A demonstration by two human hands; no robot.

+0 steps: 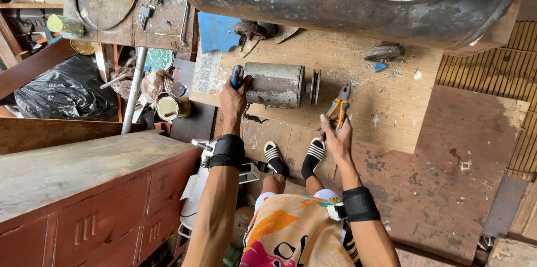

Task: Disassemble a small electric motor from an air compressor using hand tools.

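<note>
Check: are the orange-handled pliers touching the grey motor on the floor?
Apart. The head view shows the pliers, held in the right hand, with bare plywood between their tips and the motor and its pulley.

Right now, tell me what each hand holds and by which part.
The left hand grips a blue-handled tool by its handle, beside the grey motor. The right hand holds orange-handled pliers by their handles.

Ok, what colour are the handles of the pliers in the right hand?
Orange handles on the pliers, gripped by the right hand; head view shows it best.
</note>
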